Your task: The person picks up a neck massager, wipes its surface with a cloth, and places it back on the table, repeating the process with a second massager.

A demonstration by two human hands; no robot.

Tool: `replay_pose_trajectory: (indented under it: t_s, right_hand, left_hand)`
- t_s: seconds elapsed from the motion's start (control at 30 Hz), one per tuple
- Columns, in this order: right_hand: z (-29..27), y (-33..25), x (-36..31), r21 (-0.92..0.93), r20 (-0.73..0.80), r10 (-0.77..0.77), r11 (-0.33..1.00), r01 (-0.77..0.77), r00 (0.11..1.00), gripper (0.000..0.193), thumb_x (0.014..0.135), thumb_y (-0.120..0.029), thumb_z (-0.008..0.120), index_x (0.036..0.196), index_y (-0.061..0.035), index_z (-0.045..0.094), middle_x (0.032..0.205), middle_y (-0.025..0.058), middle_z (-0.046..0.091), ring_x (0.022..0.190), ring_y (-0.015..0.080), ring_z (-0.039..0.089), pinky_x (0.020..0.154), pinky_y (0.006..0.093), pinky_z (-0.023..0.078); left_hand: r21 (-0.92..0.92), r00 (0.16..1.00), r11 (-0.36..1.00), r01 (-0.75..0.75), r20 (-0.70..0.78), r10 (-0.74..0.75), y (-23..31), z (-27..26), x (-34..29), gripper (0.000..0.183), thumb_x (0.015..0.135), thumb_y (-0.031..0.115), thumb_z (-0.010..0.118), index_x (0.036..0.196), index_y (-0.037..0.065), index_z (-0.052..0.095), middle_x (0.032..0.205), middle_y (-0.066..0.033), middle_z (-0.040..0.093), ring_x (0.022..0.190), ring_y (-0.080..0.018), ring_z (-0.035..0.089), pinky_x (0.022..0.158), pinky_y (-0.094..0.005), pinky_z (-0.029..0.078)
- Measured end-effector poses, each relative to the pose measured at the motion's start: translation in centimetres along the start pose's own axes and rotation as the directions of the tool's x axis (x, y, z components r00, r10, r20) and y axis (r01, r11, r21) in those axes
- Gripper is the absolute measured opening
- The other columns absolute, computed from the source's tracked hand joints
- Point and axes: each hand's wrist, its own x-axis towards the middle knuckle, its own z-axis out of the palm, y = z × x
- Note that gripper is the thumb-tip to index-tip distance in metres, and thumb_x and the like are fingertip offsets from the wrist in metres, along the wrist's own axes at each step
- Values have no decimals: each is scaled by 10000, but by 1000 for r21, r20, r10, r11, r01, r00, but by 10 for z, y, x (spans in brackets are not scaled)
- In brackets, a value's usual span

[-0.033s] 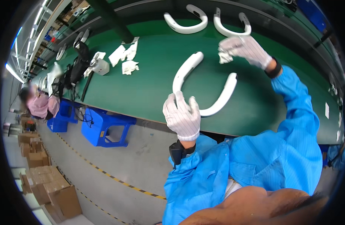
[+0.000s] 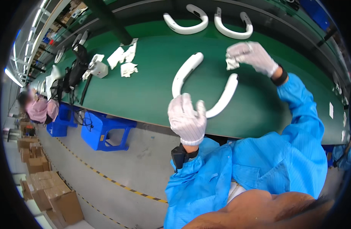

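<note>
Both my hands wear white striped gloves. My left hand (image 2: pixel 187 119) grips the near, curved part of a white U-shaped neckband device (image 2: pixel 222 100) at the table's front edge. Its two arms point away from me, and the glove hides the bend. Out to the right, above the table, my right hand (image 2: pixel 253 57) pinches a crumpled white wipe (image 2: pixel 232 63) that hangs below the fingers. It is apart from the device. Two similar white neckbands, a left one (image 2: pixel 187 29) and a right one (image 2: pixel 235 35), lie at the back.
Crumpled white wipes (image 2: pixel 128 70) and a whitish container (image 2: pixel 100 70) sit on the green table (image 2: pixel 152 84) at the left, near a black bag (image 2: pixel 79 63). Blue stools (image 2: pixel 103 131) stand by its front edge. A person in pink (image 2: pixel 38 108) is farther left; cardboard boxes (image 2: pixel 62 198) line the floor.
My right hand has come slightly nearer and to the right with the wipe. My left hand shifts a little on the neckband. The whole view has slid slightly.
</note>
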Motion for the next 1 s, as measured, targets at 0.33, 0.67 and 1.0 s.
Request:
replay_pose_trajectory:
  t_s: [0.33, 0.67, 1.0]
  right_hand:
    - [103, 30, -86, -692, -10, -528, 617, 375, 849, 147, 795, -112, 682, 934, -72, 702, 1128, 126, 679, 940, 307, 645, 809, 381, 537]
    - [106, 22, -83, -575, 158, -399, 706, 413, 903, 75, 860, -97, 573, 906, -67, 624, 922, 108, 632, 744, 321, 587, 697, 436, 485]
    - [81, 39, -87, -687, 196, -364, 611, 393, 910, 407, 797, -112, 605, 1199, -52, 632, 1117, 112, 669, 965, 296, 627, 858, 412, 501]
  left_hand:
    - [111, 879, 945, -308, 412, 239, 43, 37, -33, 389, 758, 454, 719, 740, 112, 533, 656, -24, 476, 628, -182, 555, 562, -356, 407]
    - [200, 902, 938, -284, 387, 191, 46, 40, -37, 470, 740, 554, 716, 691, 134, 511, 632, -3, 442, 580, -167, 510, 550, -336, 400]
    - [212, 914, 941, -262, 368, 172, 48, 39, -35, 503, 720, 581, 725, 692, 131, 502, 637, -6, 465, 577, -170, 543, 529, -340, 424]
